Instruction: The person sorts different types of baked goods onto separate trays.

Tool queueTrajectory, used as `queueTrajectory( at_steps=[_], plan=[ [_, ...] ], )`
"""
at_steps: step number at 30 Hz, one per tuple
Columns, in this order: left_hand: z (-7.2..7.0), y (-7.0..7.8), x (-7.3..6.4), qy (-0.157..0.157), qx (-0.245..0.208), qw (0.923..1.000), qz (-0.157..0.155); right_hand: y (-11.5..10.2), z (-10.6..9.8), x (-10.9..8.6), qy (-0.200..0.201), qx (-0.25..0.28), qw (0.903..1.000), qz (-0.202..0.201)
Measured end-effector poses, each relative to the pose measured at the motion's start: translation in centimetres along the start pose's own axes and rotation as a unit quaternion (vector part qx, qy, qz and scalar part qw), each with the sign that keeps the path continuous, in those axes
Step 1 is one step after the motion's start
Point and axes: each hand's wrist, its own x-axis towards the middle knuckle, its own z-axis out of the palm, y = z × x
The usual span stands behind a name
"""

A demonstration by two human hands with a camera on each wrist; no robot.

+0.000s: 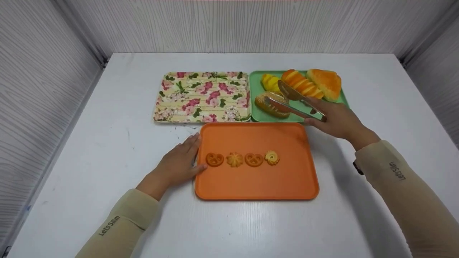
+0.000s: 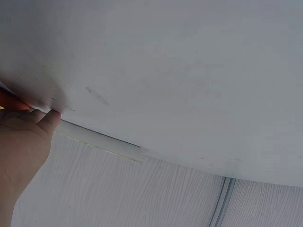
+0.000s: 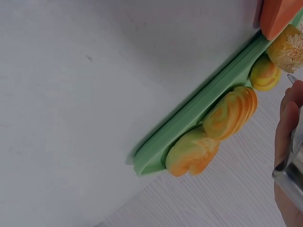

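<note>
The right hand (image 1: 335,118) pinches the tongs (image 1: 292,94), parted tips at the seeded roll (image 1: 272,110) on the green tray (image 1: 258,116), presumably keeping fingers off it, while the left hand (image 1: 178,162), fingers extended, rests against the left rim of the orange tray (image 1: 258,182), apparently steadying it

The right hand (image 1: 335,116) holds metal tongs (image 1: 292,92), spread apart, over a seeded bun (image 1: 264,107) on a green tray (image 1: 255,82). Yellow bread (image 1: 269,82), a ridged loaf (image 1: 300,83) and a triangular bread (image 1: 326,84) lie behind. The left hand (image 1: 177,163) touches the left edge of an orange tray (image 1: 251,182) bearing four cookies (image 1: 235,159) in a row. A floral tray (image 1: 211,96) lies beside the green one.
</note>
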Motion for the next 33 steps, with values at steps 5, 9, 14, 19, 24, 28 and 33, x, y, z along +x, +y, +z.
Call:
queueTrajectory(
  at_steps=[5, 9, 14, 19, 24, 28, 33],
  plan=[
    [-0.1, 0.1, 0.0, 0.001, 0.001, 1.0, 0.003, -0.5, -0.5, -1.0, 0.003, 0.032, 0.9994, -0.012],
    [-0.3, 0.1, 0.0, -0.001, -0.003, 1.0, 0.001, -0.9, -0.8, -1.9, -0.01, 0.04, 0.9981, -0.046],
    [-0.3, 0.1, -0.1, 0.003, -0.01, 0.9999, 0.006, -1.4, -0.9, -3.1, -0.05, 0.057, 0.9955, -0.057],
    [-0.2, 0.1, -0.1, 0.004, -0.008, 1.0, 0.004, -1.7, -0.9, -3.9, -0.086, 0.076, 0.9907, -0.073],
    [-0.2, 0.1, -0.1, 0.001, -0.008, 1.0, 0.005, -1.9, -0.6, -4.5, -0.104, 0.108, 0.983, -0.106],
    [-0.2, 0.1, 0.0, -0.008, -0.005, 1.0, 0.001, -2.1, -0.4, -5.0, -0.128, 0.114, 0.9795, -0.106],
    [-0.3, 0.1, 0.0, -0.014, -0.001, 0.9999, -0.005, -2.4, -0.3, -5.3, -0.156, 0.093, 0.9766, -0.115]
  ],
)
